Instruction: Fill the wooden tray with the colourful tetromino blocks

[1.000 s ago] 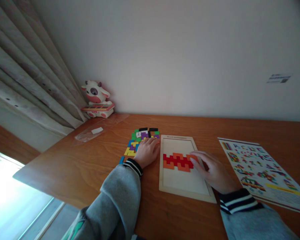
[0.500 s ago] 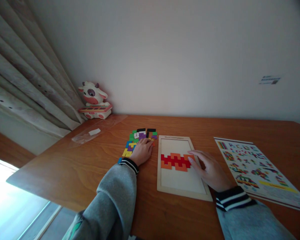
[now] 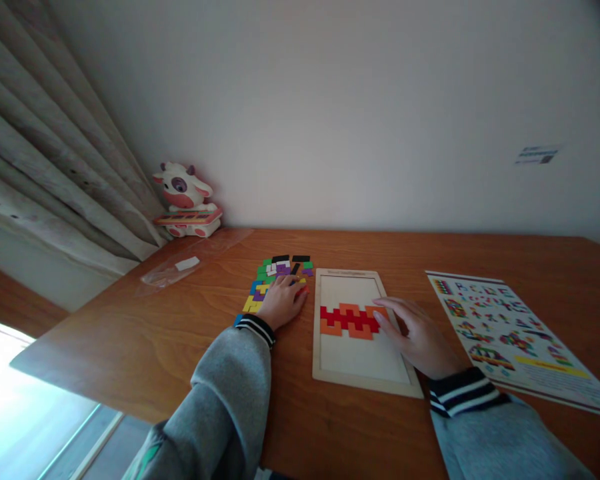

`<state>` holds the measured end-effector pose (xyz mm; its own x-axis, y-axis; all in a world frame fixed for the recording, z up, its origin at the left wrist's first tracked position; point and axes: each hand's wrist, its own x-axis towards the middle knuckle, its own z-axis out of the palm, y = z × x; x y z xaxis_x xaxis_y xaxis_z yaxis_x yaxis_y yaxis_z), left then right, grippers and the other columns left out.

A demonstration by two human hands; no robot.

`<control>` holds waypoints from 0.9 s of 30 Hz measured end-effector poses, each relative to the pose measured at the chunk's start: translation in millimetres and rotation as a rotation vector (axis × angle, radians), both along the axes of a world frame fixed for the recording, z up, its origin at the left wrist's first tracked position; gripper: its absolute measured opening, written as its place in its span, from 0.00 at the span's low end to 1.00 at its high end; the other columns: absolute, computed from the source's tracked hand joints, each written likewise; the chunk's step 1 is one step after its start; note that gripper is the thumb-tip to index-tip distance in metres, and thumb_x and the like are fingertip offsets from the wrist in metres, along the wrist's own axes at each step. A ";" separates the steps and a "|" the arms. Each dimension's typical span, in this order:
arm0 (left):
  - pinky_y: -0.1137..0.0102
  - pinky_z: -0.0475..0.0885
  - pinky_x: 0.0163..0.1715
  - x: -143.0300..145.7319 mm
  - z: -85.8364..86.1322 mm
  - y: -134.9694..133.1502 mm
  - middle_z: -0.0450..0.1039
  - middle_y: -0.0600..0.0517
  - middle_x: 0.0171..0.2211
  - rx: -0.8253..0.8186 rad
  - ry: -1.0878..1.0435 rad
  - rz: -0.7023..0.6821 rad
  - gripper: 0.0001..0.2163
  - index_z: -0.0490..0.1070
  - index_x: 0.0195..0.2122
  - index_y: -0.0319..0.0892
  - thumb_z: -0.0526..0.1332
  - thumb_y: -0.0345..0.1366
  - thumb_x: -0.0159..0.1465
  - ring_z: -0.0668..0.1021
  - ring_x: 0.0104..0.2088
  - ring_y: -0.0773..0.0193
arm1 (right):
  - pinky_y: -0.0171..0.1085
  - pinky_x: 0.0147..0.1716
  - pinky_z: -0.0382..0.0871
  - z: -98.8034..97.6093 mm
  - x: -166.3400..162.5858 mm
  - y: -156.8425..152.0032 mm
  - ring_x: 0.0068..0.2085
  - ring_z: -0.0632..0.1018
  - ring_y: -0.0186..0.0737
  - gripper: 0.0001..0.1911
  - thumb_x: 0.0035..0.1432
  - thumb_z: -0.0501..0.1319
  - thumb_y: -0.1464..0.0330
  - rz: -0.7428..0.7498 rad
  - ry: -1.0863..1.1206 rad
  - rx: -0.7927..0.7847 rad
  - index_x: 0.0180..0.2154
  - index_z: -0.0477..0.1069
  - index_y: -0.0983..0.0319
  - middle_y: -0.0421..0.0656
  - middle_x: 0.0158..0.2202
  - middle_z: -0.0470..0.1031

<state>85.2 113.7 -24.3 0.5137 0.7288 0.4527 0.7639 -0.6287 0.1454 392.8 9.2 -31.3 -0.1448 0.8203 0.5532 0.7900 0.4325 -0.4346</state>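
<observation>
My left hand (image 3: 281, 301) is over the right side of a cluster of flat coloured puzzle pieces (image 3: 254, 304) on the table. Its thumb and fingers close around a small orange puzzle piece (image 3: 304, 291), mostly hidden by the fingertips. To the right lies a pale wooden puzzle tray (image 3: 317, 360). Across its middle runs a band of interlocked red pieces (image 3: 349, 320), with orange pieces (image 3: 361, 331) along its edges. My right hand (image 3: 423, 339) rests over the tray's right side, thumb and index finger apart, fingertips at the band's right end. It holds nothing.
A printed pattern sheet (image 3: 515, 327) lies right of the tray. At the back left stands a cow toy with a keyboard (image 3: 187, 203). A clear plastic bag (image 3: 163, 272) lies before it. A curtain (image 3: 55, 140) hangs at the left; the wall (image 3: 355, 113) rises behind the table.
My left fingers have drawn slightly nearer and closed around the orange piece at the cluster's right edge. My right hand keeps its place at the band. The view has shifted slightly.
</observation>
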 end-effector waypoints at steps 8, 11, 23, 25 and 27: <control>0.58 0.71 0.53 -1.3 0.4 2.5 0.77 0.45 0.48 -0.052 -0.038 -0.051 0.11 0.76 0.42 0.41 0.59 0.42 0.68 0.76 0.49 0.55 | 0.49 0.53 0.70 0.4 -0.5 -0.8 0.50 0.77 0.48 0.14 0.65 0.56 0.62 0.009 0.008 -0.008 0.50 0.72 0.58 0.47 0.48 0.78; 0.58 0.71 0.53 -1.1 1.7 2.1 0.77 0.45 0.48 -0.062 -0.042 -0.043 0.12 0.75 0.46 0.42 0.60 0.43 0.68 0.76 0.49 0.55 | 0.50 0.53 0.70 0.1 0.1 -0.8 0.50 0.77 0.49 0.14 0.65 0.56 0.61 0.003 0.006 -0.010 0.50 0.72 0.58 0.47 0.48 0.78; 0.60 0.70 0.56 -0.9 2.6 2.8 0.78 0.45 0.48 -0.070 -0.055 0.062 0.09 0.78 0.41 0.41 0.58 0.35 0.68 0.78 0.50 0.55 | 0.50 0.53 0.69 -1.5 0.0 0.1 0.51 0.76 0.48 0.15 0.65 0.56 0.62 0.012 0.004 -0.011 0.50 0.71 0.58 0.48 0.48 0.77; 0.61 0.70 0.55 -1.3 3.8 2.6 0.79 0.45 0.47 -0.073 -0.059 0.062 0.10 0.79 0.38 0.41 0.58 0.36 0.68 0.78 0.49 0.56 | 0.50 0.53 0.70 -1.3 0.2 -0.2 0.51 0.77 0.48 0.15 0.66 0.56 0.61 0.011 0.004 -0.012 0.51 0.71 0.58 0.48 0.49 0.77; 0.62 0.71 0.53 -1.5 5.4 1.8 0.80 0.47 0.45 -0.082 -0.065 0.065 0.09 0.79 0.38 0.42 0.58 0.37 0.68 0.79 0.47 0.56 | 0.50 0.53 0.70 -1.0 0.3 -0.7 0.51 0.77 0.48 0.15 0.66 0.56 0.61 0.012 0.009 -0.014 0.52 0.70 0.58 0.48 0.49 0.77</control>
